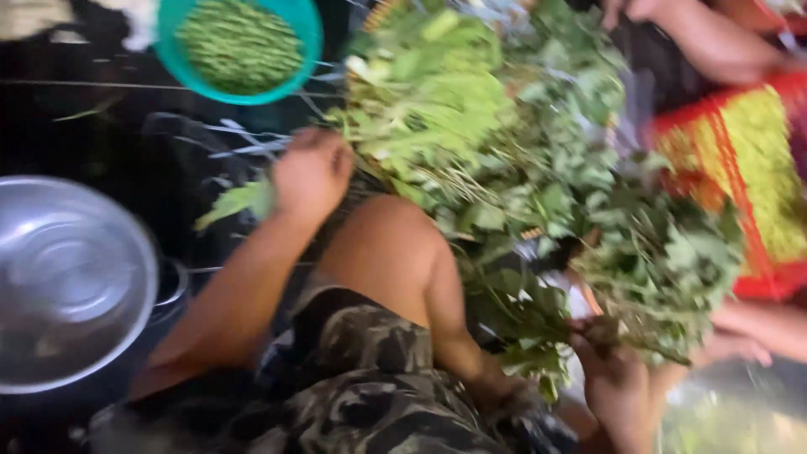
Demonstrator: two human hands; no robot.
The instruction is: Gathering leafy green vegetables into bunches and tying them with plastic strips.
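My left hand (311,172) reaches forward past my bare knee (387,244), with its fingers curled at the edge of a big heap of green leafy stems (471,126). A pale green leaf (239,202) sticks out beside that hand; blur hides whether the hand grips it. Low on the right, my right hand (618,378) is closed around the stalks of a bunch of dark green leaves (664,269), which fans out above it.
A teal bowl (313,34) of small green picked bits sits at the top left. A steel bowl (76,282) stands at the left on dark ground. Another person in a red and yellow garment (756,168) sits at the right, one hand (744,336) near my bunch.
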